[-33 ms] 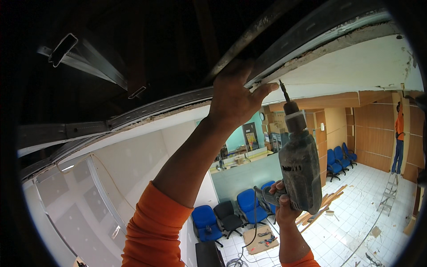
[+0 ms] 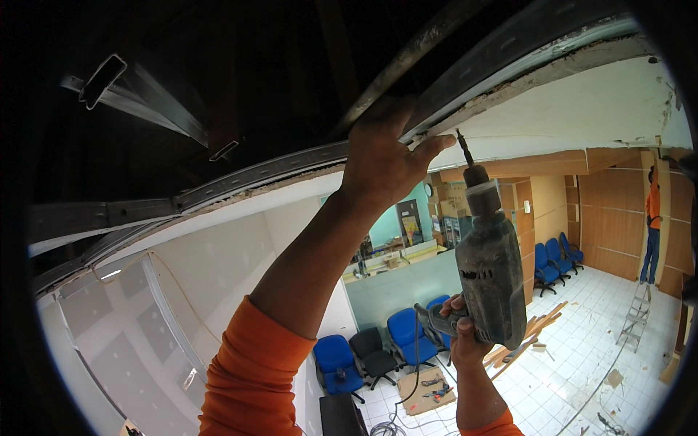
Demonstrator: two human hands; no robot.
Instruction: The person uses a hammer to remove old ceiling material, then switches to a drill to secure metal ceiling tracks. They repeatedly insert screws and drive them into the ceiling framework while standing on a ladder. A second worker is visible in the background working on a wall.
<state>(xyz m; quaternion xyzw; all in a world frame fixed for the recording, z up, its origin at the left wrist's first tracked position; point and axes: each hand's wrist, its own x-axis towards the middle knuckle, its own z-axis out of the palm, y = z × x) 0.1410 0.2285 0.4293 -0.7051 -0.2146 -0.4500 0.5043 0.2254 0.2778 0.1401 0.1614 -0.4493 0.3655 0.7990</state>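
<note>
- Left hand (image 2: 382, 156) at 12 o'clock, palm pressed up against the metal ceiling rail (image 2: 254, 174), fingers curled over its edge.
- Right hand (image 2: 459, 330) at 5 o'clock, grip closed around the handle of a grey drill (image 2: 491, 280) (bit tilted upward, tip just beside the left thumb).
- Blue chairs (image 2: 407, 338) on the floor far below.

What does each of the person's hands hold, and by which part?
The right hand grips the grey, worn power drill by its handle. The left hand grasps the grey metal ceiling channel by its edge.
</note>
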